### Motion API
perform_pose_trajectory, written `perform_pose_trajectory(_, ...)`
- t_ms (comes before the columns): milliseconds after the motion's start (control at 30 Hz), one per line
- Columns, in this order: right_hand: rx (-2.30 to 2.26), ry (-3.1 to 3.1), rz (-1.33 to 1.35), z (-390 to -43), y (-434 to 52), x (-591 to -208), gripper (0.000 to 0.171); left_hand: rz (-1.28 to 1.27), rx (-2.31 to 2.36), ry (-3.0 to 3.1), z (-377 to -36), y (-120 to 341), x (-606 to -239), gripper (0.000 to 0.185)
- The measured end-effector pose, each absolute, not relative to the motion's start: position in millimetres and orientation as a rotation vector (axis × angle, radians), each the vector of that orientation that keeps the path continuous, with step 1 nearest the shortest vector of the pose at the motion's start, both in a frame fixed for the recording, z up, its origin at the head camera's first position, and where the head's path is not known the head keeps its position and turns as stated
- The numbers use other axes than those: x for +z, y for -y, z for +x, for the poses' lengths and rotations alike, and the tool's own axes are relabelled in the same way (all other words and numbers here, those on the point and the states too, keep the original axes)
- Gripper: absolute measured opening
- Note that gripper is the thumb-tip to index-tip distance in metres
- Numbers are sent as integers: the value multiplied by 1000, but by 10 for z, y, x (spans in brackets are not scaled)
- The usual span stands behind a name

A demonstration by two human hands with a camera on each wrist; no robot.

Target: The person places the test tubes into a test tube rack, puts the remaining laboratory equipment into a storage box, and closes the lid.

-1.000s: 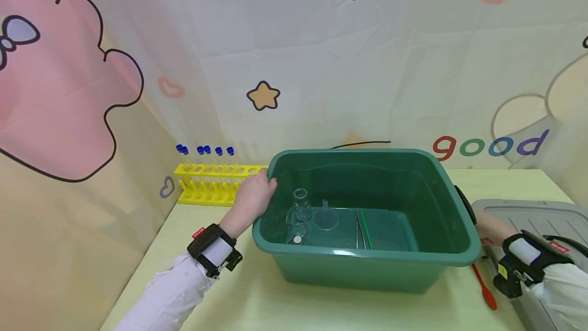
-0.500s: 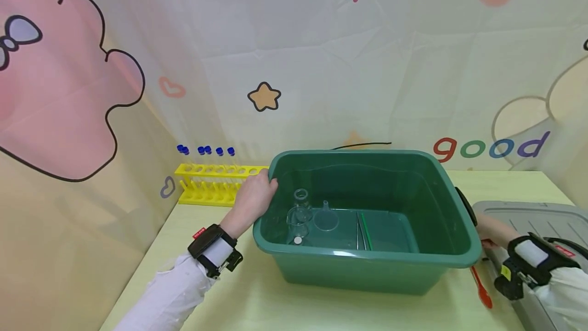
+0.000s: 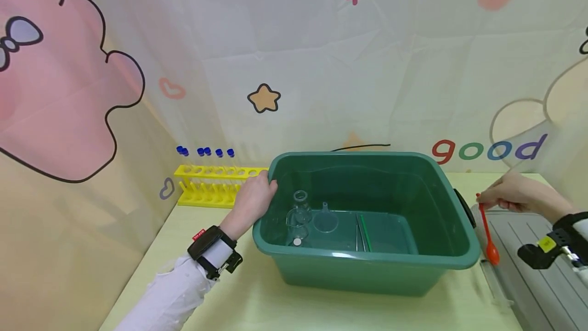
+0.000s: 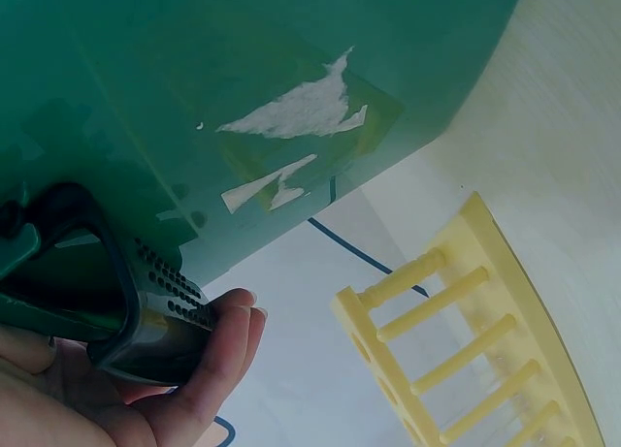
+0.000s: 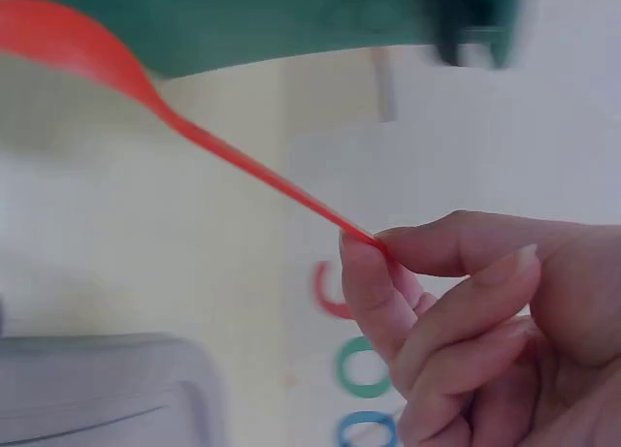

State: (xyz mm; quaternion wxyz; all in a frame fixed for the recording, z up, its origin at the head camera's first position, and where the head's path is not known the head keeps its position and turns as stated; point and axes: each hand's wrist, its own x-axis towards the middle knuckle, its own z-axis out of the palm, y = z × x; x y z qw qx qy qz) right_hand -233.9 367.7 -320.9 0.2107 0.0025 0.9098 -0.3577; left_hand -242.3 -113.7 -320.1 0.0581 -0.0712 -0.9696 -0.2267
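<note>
A large green plastic tub stands on the table. My left hand grips its left side, and the left wrist view shows my fingers curled round the tub's black handle. With thumb and forefinger, my right hand pinches the end of a red spoon's handle. The red spoon hangs bowl-down beside the tub's right wall, over the grey lid's edge. Inside the tub lie a clear glass flask, a clear funnel, a green stick and a thin metal tool.
A yellow test tube rack with several blue-capped tubes stands at the back left. At the right lies a grey ribbed lid. A clear tube-shaped thing lies between tub and lid. A printed cloth hangs behind the table.
My right hand has come up from low beside the tub's right side, lifting the red spoon off the table. The clear tube-shaped thing now shows. My left hand has stayed put.
</note>
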Motion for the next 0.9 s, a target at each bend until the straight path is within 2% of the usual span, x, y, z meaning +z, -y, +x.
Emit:
perform_pose_trajectory(233,-1143,-2599,-20,-2375,-3709,-2744,27,-199,-703,2944,-2422,1148,-3203,18)
perform_pose_trajectory(500,-1246,-2592,-122,-2383,-3390,-2302,31,-182,-730,2945,-2425,1150,-3211,19)
perform_pose_trajectory(900,-1169,-2674,-201,-2452,-2696,-2117,36,-204,-730,2936,-2448,1139,-3219,19)
